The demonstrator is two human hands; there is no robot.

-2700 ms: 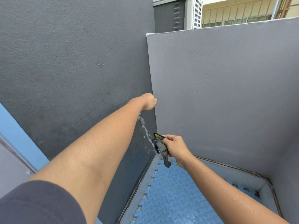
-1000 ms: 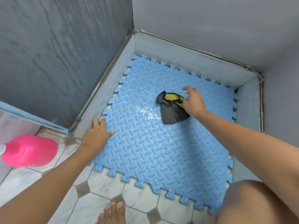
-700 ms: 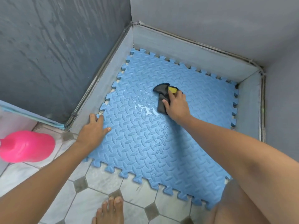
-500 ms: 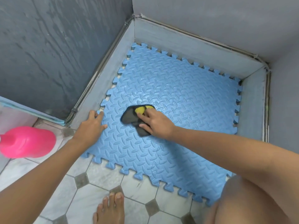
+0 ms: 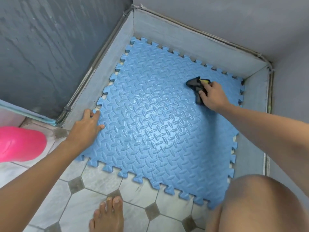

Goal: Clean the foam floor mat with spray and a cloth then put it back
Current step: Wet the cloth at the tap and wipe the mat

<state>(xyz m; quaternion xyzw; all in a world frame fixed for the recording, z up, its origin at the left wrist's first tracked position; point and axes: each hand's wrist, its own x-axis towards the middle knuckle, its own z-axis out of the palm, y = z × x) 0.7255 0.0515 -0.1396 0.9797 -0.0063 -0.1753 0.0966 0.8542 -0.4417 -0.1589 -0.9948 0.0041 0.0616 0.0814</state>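
So the foam mat (image 5: 158, 131) was lying flat in the corner between the two grey walls, turned a bit like a diamond, with its near edge hanging out over the tiled floor (image 5: 100, 178). It's basically square, so there was no real long axis to line up with.

The bit that mattered: the cloth (image 5: 194, 83) was way out at about 2 o'clock from the middle of the mat, close to the far right corner. The right hand (image 5: 212, 96) was on top of it, fingers curled round the dark fabric and pressing it down onto the foam. The left hand (image 5: 87, 124) was at roughly 9 o'clock, fingers mostly straight, resting on the mat's left edge and holding nothing. To me it looked like it was just pinning the mat so it wouldn't slide. The right was obviously the working hand, and my guess is the next stroke had to come back toward 7 or 8 o'clock.

Compared with half a second before, the cloth had gone right across the mat. Back then it sat near the left edge, just beside the left hand. The left hand hadn't budged. The puddle in the middle from a second earlier was only a thin shine now. The pink bottle (image 5: 20, 144) sat off at 9 o'clock, untouched.
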